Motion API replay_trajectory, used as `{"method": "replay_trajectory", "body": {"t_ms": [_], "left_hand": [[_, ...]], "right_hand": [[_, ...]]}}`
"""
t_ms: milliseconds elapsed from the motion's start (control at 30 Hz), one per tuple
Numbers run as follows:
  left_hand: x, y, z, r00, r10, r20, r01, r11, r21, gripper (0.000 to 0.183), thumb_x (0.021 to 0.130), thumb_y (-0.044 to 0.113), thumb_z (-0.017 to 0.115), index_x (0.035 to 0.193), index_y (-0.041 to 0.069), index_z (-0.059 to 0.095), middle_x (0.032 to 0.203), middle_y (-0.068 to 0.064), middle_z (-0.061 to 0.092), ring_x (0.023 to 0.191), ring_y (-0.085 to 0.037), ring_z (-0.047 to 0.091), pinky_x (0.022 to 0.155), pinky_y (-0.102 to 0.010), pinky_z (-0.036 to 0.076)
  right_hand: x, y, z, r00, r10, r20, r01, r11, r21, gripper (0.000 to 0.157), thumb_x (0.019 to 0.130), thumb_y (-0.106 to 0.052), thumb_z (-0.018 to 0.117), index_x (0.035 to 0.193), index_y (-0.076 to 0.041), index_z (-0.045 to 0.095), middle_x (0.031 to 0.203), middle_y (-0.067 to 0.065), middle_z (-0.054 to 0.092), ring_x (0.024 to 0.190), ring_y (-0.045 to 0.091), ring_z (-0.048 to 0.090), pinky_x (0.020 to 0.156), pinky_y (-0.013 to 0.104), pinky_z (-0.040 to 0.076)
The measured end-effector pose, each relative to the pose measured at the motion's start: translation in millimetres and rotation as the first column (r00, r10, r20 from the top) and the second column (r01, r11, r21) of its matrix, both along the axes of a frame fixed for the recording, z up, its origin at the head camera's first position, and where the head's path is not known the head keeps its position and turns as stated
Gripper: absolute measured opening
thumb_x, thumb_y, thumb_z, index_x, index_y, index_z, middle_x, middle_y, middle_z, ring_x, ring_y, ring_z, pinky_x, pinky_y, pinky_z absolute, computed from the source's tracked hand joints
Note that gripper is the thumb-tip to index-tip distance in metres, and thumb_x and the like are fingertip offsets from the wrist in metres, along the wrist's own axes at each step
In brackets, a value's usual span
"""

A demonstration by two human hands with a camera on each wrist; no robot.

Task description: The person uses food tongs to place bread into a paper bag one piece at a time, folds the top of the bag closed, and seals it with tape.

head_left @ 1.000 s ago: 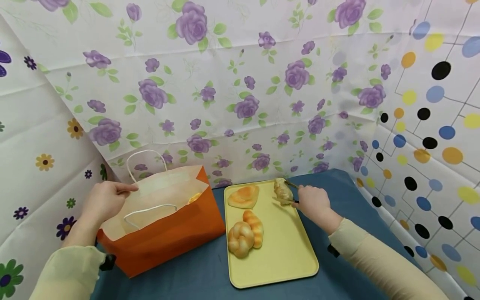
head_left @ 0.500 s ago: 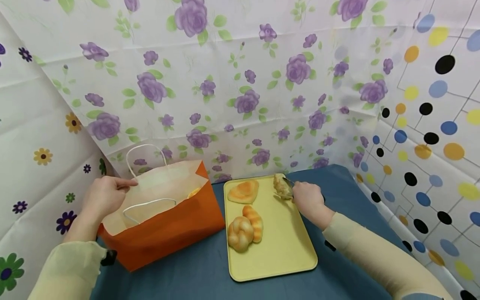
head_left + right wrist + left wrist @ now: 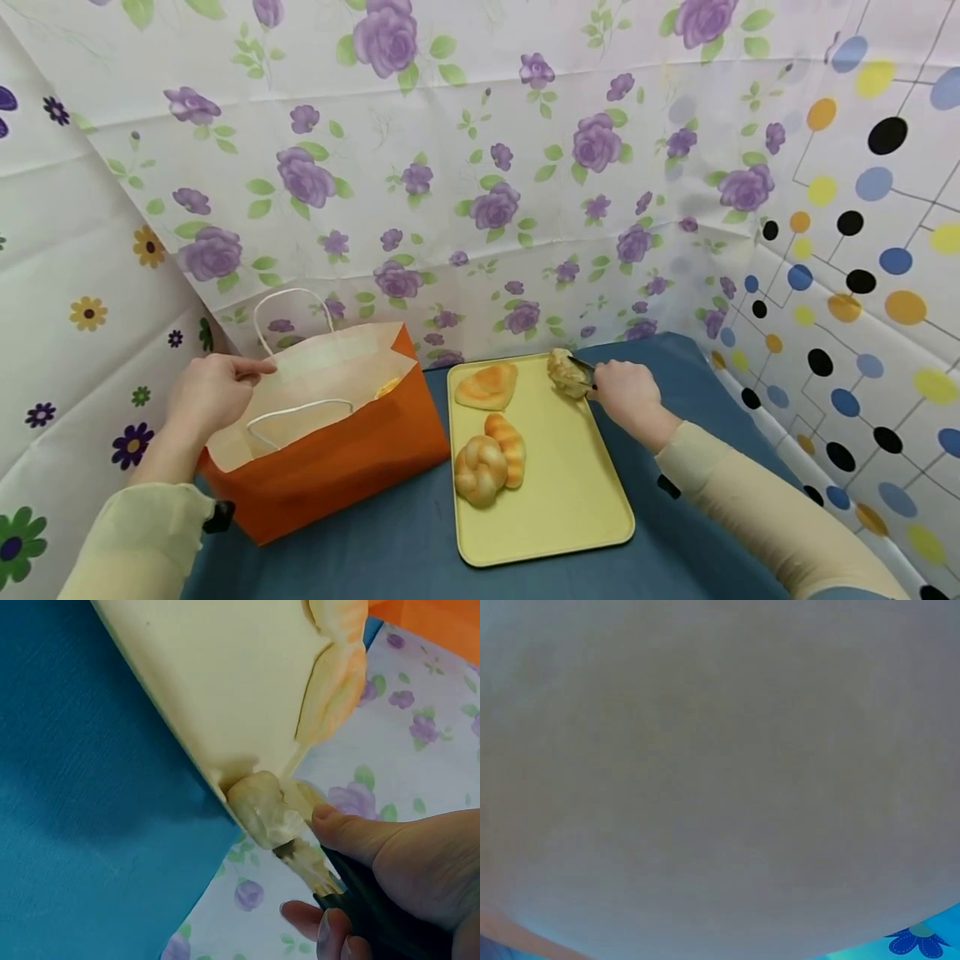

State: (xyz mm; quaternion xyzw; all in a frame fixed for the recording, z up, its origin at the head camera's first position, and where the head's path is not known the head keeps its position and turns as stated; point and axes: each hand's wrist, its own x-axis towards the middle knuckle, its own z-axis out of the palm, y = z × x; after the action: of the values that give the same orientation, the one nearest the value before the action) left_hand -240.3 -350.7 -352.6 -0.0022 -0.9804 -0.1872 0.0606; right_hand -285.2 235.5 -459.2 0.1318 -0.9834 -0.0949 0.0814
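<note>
My left hand [image 3: 213, 392] pinches the rim of an orange paper bag [image 3: 330, 479] with white cord handles, near the back handle. A bit of something yellow [image 3: 387, 388] shows inside the bag's opening. My right hand [image 3: 630, 396] grips dark-handled tongs [image 3: 352, 881], its thumb on one side and fingers on the other. The tongs' arms lie on either side of a pale, lumpy bread roll [image 3: 567, 375] at the far right corner of a yellow tray [image 3: 562, 500]. A blurred, close surface fills most of the left wrist view.
On the tray's left half lie a flat golden bun [image 3: 487, 387], a ridged bread [image 3: 507, 450] and a knotted roll [image 3: 481, 472], the last two touching. A blue cloth [image 3: 382, 542] covers the table. Patterned sheets [image 3: 450, 167] stand behind and at both sides.
My right hand has shifted and turned the tongs about the pale roll, whose angle has changed slightly. The left hand stays at the bag's rim.
</note>
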Motion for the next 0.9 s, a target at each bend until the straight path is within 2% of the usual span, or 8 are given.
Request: {"method": "replay_trajectory", "body": {"t_ms": [100, 267, 600, 767, 900], "left_hand": [[0.1, -0.1, 0.1, 1.0, -0.004, -0.01, 0.004, 1.0, 0.001, 0.033, 0.106, 0.01, 0.057, 0.13, 0.009, 0.078, 0.127, -0.032, 0.068, 0.078, -0.031, 0.056, 0.062, -0.039, 0.041], [0.7, -1.5, 0.4, 1.0, -0.011, -0.018, 0.011, 1.0, 0.002, 0.032, 0.105, 0.01, 0.058, 0.13, 0.008, 0.078, 0.127, -0.032, 0.069, 0.078, -0.03, 0.056, 0.062, -0.038, 0.04], [1.0, -2.0, -0.6, 0.999, -0.027, -0.027, 0.027, 1.0, 0.011, 0.033, 0.105, 0.01, 0.057, 0.13, 0.008, 0.078, 0.123, -0.031, 0.07, 0.066, -0.026, 0.048, 0.056, -0.038, 0.036], [2.3, -1.3, 0.1, 1.0, -0.026, -0.016, 0.027, 0.999, 0.019, 0.034, 0.105, 0.01, 0.056, 0.131, 0.008, 0.078, 0.117, -0.029, 0.072, 0.065, -0.027, 0.047, 0.055, -0.038, 0.035], [2.1, -2.0, 0.7, 0.999, -0.025, -0.022, 0.025, 1.0, 0.014, 0.034, 0.105, 0.01, 0.056, 0.131, 0.008, 0.078, 0.121, -0.03, 0.071, 0.068, -0.027, 0.051, 0.055, -0.038, 0.036]], "right_hand": [[-1.1, 5.0, 0.5, 1.0, -0.019, 0.021, 0.02, 0.999, -0.04, 0.039, 0.095, -0.047, 0.078, 0.084, -0.01, 0.071, 0.055, 0.003, 0.047, 0.044, 0.015, 0.048, 0.043, 0.031, 0.046], [-1.6, 8.5, 0.0, 0.999, -0.009, 0.034, 0.012, 0.997, -0.079, 0.04, 0.096, -0.048, 0.077, 0.08, -0.013, 0.065, 0.054, 0.002, 0.046, 0.043, 0.015, 0.048, 0.043, 0.031, 0.042], [-0.2, 10.9, 0.5, 0.996, -0.025, 0.087, 0.037, 0.99, -0.138, 0.04, 0.097, -0.048, 0.076, 0.075, -0.017, 0.064, 0.052, 0.002, 0.046, 0.043, 0.015, 0.048, 0.043, 0.03, 0.034], [-2.2, 13.2, -1.0, 0.995, -0.016, 0.095, 0.029, 0.989, -0.142, 0.04, 0.097, -0.049, 0.076, 0.077, -0.016, 0.066, 0.052, 0.001, 0.046, 0.043, 0.015, 0.047, 0.043, 0.029, 0.035], [-3.4, 13.4, -1.1, 0.995, -0.024, 0.097, 0.038, 0.988, -0.147, 0.04, 0.095, -0.052, 0.078, 0.083, -0.015, 0.069, 0.052, 0.002, 0.046, 0.043, 0.015, 0.048, 0.043, 0.03, 0.035]]}}
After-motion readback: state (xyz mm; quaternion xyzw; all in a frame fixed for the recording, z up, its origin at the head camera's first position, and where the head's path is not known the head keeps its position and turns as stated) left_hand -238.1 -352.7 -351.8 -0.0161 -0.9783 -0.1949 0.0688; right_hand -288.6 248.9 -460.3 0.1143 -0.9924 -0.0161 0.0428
